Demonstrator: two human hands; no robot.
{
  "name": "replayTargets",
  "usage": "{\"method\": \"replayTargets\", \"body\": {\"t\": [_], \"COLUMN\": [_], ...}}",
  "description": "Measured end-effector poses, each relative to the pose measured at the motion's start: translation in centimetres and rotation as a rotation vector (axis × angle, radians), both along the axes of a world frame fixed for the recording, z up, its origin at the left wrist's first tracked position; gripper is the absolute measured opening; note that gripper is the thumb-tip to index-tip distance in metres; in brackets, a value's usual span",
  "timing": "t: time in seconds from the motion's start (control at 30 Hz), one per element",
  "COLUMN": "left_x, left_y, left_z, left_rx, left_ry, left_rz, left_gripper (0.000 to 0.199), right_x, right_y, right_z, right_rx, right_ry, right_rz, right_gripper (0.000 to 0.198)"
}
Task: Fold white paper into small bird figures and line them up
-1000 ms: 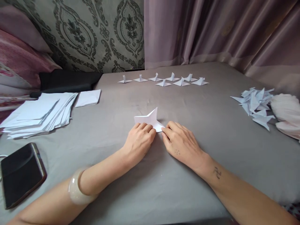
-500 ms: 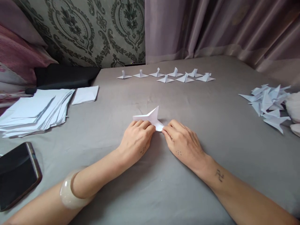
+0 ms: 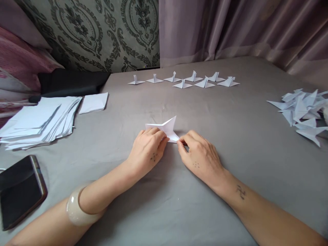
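Note:
A white folded paper figure (image 3: 167, 127) with pointed tips lies on the grey cloth between my hands. My left hand (image 3: 150, 145) is closed on its near left side, the fingers covering part of the lower edge. With thumb and forefinger, my right hand (image 3: 198, 148) pinches the right-hand tip of the same paper. One point of the figure sticks up and away from me, and another reaches left beyond my left knuckles.
Several folded paper figures (image 3: 204, 82) stand at the back. More lie heaped (image 3: 302, 106) on the right. At left are a stack of paper sheets (image 3: 46, 116), a smaller stack (image 3: 93, 103), a black cloth-like item (image 3: 74, 82) and a phone (image 3: 22, 191).
My left hand has shifted slightly up and left on the paper, its thumb now more visible. The right hand keeps its pinch at the tip. The view has turned slightly.

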State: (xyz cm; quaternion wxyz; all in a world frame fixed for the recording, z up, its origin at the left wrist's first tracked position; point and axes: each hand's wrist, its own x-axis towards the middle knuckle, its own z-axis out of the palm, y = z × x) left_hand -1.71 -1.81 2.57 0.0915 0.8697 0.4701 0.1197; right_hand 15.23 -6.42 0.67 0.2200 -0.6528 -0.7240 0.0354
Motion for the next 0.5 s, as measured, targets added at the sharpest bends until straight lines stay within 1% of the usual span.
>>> {"method": "replayTargets", "body": {"t": [0.13, 0.3, 0.5], "left_x": [-0.02, 0.26, 0.41], "left_y": [0.24, 0.43, 0.6], "left_z": [-0.3, -0.13, -0.14], "left_rx": [-0.014, -0.014, -0.022], "left_ry": [-0.011, -0.001, 0.031], "left_rz": [0.013, 0.01, 0.0], "left_gripper": [0.019, 0.018, 0.016], "right_x": [-0.28, -0.47, -0.18], "right_y": [0.14, 0.3, 0.51], "right_z": [0.0, 0.22, 0.31], "right_rx": [-0.046, -0.107, -0.16], "right_ry": [0.044, 0.079, 0.136], "right_rz": [-0.064, -0.116, -0.102], "right_gripper": [0.016, 0.015, 0.016]}}
